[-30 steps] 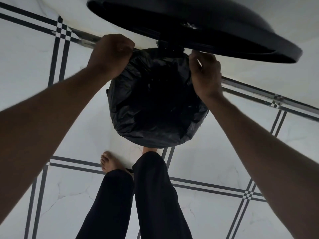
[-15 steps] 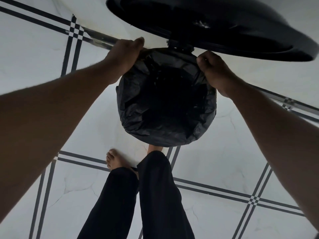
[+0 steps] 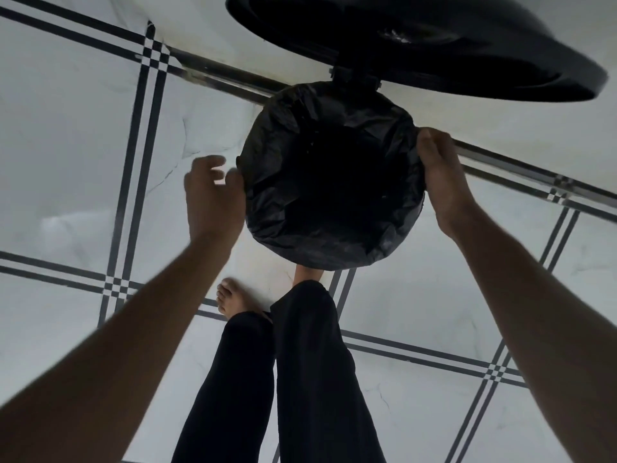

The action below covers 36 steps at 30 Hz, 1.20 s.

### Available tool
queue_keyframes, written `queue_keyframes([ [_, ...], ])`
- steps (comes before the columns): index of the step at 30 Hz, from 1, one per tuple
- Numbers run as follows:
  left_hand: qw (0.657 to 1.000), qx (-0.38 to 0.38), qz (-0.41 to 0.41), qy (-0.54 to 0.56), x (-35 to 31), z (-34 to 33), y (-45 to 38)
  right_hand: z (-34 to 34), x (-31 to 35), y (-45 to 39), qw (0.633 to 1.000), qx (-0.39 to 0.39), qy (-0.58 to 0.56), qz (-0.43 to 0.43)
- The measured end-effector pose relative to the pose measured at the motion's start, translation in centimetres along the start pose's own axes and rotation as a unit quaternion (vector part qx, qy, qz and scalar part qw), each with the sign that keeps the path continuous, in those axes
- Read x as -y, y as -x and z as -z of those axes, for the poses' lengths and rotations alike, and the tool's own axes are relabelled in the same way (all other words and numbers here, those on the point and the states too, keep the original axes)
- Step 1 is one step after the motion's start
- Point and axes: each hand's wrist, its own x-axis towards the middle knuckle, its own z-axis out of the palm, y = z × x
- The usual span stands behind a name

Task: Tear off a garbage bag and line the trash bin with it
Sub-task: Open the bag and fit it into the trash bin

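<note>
A round trash bin stands on the floor below me, its mouth lined with a crinkled black garbage bag (image 3: 300,242) folded over the rim. The bin's black lid (image 3: 467,61) is raised on its hinge at the far side. My left hand (image 3: 213,195) hovers at the bin's left side, fingers spread, just off the bag. My right hand (image 3: 440,175) presses against the bag at the right rim, fingers curled on the plastic. The inside of the bin is dark.
The floor is pale marble tile with black double-line borders (image 3: 140,162). My legs in black trousers (image 3: 300,379) and a bare foot (image 3: 233,299) stand right in front of the bin. A metal strip (image 3: 227,81) runs along the wall base behind.
Both hands have slid from the far rim near the hinge down around the sides of the bin. My left hand has let go of the bag and opened.
</note>
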Motion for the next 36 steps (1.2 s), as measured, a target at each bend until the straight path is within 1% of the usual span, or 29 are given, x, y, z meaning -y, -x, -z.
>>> queue_keyframes([
  [3,0.994,-0.015,0.096,0.044,1.9,0.3,1.6,0.3,0.3,-0.1,0.992,-0.013,-0.101,-0.075],
  [5,0.984,0.0,0.16,0.076,2.9,0.5,2.3,0.6,0.1,0.3,0.978,-0.07,-0.156,-0.116],
  [7,0.974,0.028,0.199,0.104,3.4,0.7,2.9,0.7,-0.5,1.4,0.958,-0.158,-0.179,-0.157],
  [8,0.968,0.045,0.215,0.125,3.6,0.8,3.2,0.5,-1.0,2.4,0.948,-0.187,-0.184,-0.179],
  [9,0.957,0.063,0.237,0.154,3.5,0.8,3.7,0.2,-1.7,3.6,0.941,-0.2,-0.184,-0.2],
  [11,0.925,0.105,0.295,0.215,3.6,0.8,4.4,-0.6,-3.4,6.2,0.936,-0.186,-0.195,-0.226],
  [13,0.902,0.124,0.326,0.254,3.5,0.5,5.1,-1.2,-4.9,8.5,0.936,-0.129,-0.231,-0.231],
  [15,0.89,0.139,0.335,0.274,3.2,0.3,5.5,-1.6,-5.6,9.5,0.934,-0.066,-0.271,-0.225],
  [16,0.888,0.143,0.337,0.279,3.0,0.2,5.5,-1.6,-5.5,9.6,0.929,-0.052,-0.292,-0.22],
  [17,0.888,0.143,0.337,0.278,2.9,0.1,5.4,-1.7,-5.3,9.5,0.923,-0.054,-0.312,-0.219],
  [20,0.888,0.142,0.337,0.278,2.6,0.0,5.3,-1.8,-5.2,8.8,0.892,-0.103,-0.365,-0.246],
  [22,0.888,0.141,0.338,0.279,2.8,0.0,5.2,-1.9,-5.2,8.8,0.873,-0.114,-0.398,-0.259],
  [25,0.883,0.144,0.34,0.291,2.8,0.1,5.2,-2.2,-5.2,9.2,0.842,-0.124,-0.46,-0.254],
  [26,0.881,0.144,0.341,0.296,2.9,0.2,5.2,-2.3,-5.2,9.2,0.838,-0.13,-0.464,-0.257],
  [27,0.88,0.142,0.341,0.298,2.8,0.2,5.3,-2.4,-5.3,9.3,0.843,-0.139,-0.447,-0.265],
  [29,0.882,0.134,0.34,0.298,2.7,0.3,5.2,-2.7,-5.8,9.6,0.861,-0.159,-0.377,-0.303],
  [30,0.883,0.13,0.339,0.297,2.7,0.3,5.2,-2.9,-6.1,10.0,0.859,-0.174,-0.358,-0.321],
  [32,0.883,0.125,0.34,0.3,2.5,0.2,5.2,-3.3,-6.5,11.0,0.845,-0.189,-0.37,-0.337],
  [33,0.881,0.124,0.342,0.303,2.4,0.1,5.2,-3.5,-6.6,11.5,0.84,-0.174,-0.39,-0.334],
  [36,0.867,0.135,0.353,0.324,2.4,0.0,5.2,-4.5,-6.8,12.5,0.834,-0.079,-0.443,-0.32],
])
